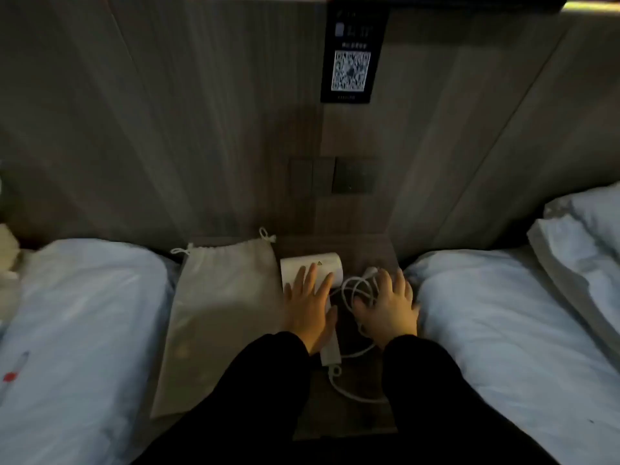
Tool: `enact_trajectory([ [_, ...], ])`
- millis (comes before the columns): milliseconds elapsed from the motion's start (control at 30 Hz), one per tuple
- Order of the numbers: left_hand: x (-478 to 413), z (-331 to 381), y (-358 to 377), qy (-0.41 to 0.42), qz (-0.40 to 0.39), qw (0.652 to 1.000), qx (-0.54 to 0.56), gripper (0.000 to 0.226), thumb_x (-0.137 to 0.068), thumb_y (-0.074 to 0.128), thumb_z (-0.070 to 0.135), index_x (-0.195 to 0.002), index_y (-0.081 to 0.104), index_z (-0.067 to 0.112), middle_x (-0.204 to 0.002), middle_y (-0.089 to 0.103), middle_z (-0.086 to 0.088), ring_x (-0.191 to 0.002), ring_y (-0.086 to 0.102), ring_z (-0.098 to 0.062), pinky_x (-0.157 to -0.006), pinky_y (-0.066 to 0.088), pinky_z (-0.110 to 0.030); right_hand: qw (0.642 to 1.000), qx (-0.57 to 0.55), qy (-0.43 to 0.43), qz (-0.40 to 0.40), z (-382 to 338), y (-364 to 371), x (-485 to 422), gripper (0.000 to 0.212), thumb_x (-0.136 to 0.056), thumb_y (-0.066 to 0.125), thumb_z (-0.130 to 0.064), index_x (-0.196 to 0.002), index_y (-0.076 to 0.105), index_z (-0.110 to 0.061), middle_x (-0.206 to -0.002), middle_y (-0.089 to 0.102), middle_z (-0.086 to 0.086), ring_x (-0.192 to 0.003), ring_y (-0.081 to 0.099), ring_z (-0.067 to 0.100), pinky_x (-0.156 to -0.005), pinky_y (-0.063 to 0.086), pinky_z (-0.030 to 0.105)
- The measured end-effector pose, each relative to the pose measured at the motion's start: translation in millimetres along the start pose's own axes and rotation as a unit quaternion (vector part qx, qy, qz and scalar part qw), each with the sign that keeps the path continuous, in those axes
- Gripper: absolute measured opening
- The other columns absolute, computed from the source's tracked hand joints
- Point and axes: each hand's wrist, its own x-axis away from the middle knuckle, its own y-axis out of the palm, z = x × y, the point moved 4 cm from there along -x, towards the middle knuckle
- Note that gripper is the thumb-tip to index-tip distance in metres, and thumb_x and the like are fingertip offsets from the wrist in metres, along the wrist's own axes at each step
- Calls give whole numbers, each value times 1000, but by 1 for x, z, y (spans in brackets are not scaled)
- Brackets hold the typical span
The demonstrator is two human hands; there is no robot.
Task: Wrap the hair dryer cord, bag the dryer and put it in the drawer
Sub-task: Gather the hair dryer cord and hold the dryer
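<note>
- Hair dryer (317,263): white, lying on the dark bench (375,253) between two beds; its barrel points away from the person, and the handle runs back toward the sleeves, mostly covered by the left hand.
- Left hand (310,305): palm down on the dryer, fingers (308,276) spread wide and flat; no closed grasp is visible.
- Right hand (391,307): palm down over the loose cord (355,290), fingers (385,283) splayed; whether any strand is pinched underneath cannot be told.
- Cord: white, uncoiled, looping beside the dryer and trailing back past the handle's end; part of it is hidden under the right hand and sleeve.
- Bag (228,297): beige drawstring pouch, flat, just left of the dryer, mouth toward the wall; its near corner overhangs the bench edge.
- Left bed (84,313) and right bed (503,313): pale bedding, cut off by the frame edges.
- QR placard (352,58) on the wall panel: text too blurred to read.
- Dim lighting; the bench front lies hidden behind the dark sleeves.
</note>
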Motion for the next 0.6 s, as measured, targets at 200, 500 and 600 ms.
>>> enact_trajectory([
  [200, -9, -7, 31, 91, 143, 984, -59, 57, -81, 39, 47, -135, 43, 28, -159, 2, -10, -145, 1, -36, -111, 17, -59, 999, 0, -27, -34, 17, 37, -15, 86, -76, 60, -49, -146, 14, -30, -158, 0, 13, -142, 18, 38, -113, 27, 45],
  [500, -6, -6, 40, 109, 148, 982, -33, 45, -91, 44, 37, -132, 44, 21, -159, -9, -4, -145, -14, -28, -115, 6, -52, 993, 49, -103, -12, 37, 42, -12, 78, -70, 68, -37, -139, 36, -17, -144, 35, 17, -126, 46, 32, -105, 36, 32],
  [600, -3, 3, 49, 118, 107, 986, -39, 55, -89, 46, 42, -139, 36, 21, -159, 3, -11, -145, -5, -33, -116, 13, -52, 990, -14, -131, 42, 38, 31, 3, 38, -70, 68, -21, -105, 56, -10, -106, 63, 14, -99, 60, 29, -77, 42, 27],
])
